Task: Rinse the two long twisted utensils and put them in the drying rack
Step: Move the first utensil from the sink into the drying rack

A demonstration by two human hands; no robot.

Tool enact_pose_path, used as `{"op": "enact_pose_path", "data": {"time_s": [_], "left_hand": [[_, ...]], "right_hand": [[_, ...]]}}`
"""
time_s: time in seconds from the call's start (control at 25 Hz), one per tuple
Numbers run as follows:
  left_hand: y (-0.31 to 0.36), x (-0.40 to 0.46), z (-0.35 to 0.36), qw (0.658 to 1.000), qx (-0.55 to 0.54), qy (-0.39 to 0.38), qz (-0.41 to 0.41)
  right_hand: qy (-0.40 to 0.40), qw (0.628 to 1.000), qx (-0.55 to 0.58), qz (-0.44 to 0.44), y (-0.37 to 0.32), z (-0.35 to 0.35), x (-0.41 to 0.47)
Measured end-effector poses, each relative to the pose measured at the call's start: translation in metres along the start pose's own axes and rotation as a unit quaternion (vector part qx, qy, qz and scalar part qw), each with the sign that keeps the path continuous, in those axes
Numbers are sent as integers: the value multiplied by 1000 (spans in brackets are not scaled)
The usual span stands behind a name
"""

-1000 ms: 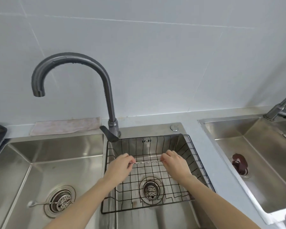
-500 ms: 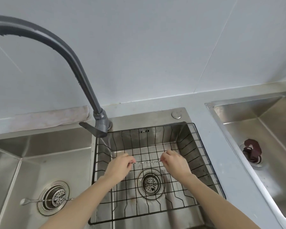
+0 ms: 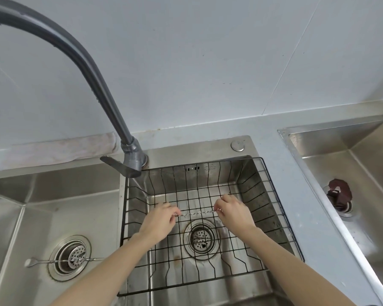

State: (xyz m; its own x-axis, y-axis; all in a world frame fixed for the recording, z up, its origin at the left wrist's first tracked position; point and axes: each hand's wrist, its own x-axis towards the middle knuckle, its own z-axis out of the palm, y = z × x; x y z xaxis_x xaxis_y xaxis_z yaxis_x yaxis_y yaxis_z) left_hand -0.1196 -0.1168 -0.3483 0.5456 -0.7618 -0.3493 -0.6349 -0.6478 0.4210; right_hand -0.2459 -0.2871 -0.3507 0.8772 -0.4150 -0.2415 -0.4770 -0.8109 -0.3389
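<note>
Steel twisted utensil (image 3: 196, 213) pinched endwise, both hands, over wire rack (image 3: 272, 188).

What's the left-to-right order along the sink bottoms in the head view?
Loose twisted utensil across left drain → left hand → held twisted utensil → right hand → brown stopper in right sink.

Brushed steel sink (image 3: 53, 208), black wire rack (image 3: 272, 195), matt grey faucet (image 3: 80, 60)
</note>
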Motion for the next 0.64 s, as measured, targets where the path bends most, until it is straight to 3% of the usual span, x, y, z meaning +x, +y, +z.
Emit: {"op": "enact_pose_path", "data": {"time_s": [0.36,0.64], "left_hand": [[7,-25,-27,999,15,40,7],[9,-66,-51,995,45,79,41]], "right_hand": [[-25,998,-54,11,-23,-21,-12],[7,998,-63,-19,-71,-49,-43]]}}
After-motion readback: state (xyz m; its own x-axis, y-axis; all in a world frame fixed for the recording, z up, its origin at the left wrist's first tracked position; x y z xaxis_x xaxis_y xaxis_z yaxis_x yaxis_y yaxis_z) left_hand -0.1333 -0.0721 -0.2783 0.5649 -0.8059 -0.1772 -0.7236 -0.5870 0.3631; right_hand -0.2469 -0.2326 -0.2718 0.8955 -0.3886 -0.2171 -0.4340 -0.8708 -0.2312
